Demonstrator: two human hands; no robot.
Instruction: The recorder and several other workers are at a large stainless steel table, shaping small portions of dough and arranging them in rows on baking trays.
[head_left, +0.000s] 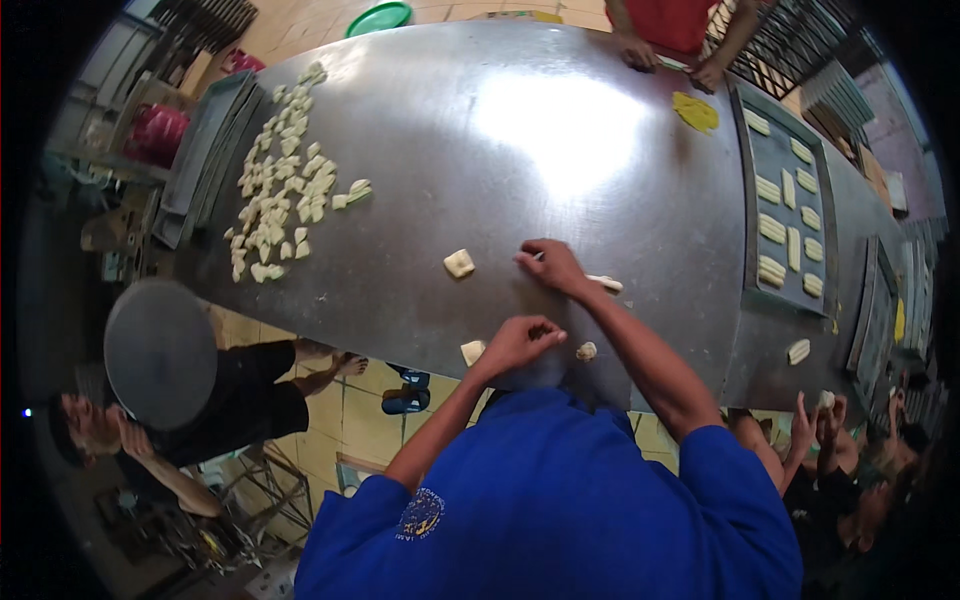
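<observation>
My left hand (522,343) hovers near the table's front edge, fingers loosely bent and apart, with nothing visible in it. Farther out, my right hand (553,266) is low over the steel table (420,120), thumb and fingers apart around a small gap. A squarish dough piece (459,264) lies left of my right hand. Another dough piece (473,352) sits beside my left wrist, partly hidden. Between my forearms is a small dough lump (587,351). A pale dough strip (606,284) shows beside my right forearm, partly covered by it.
Many cut dough pieces (285,180) are heaped at left. A tray (790,200) of ridged dough pieces stands at right, near a yellow patch (696,112). Across the table a person in red (668,25) works. At left someone holds a round grey disc (161,353); others sit at right.
</observation>
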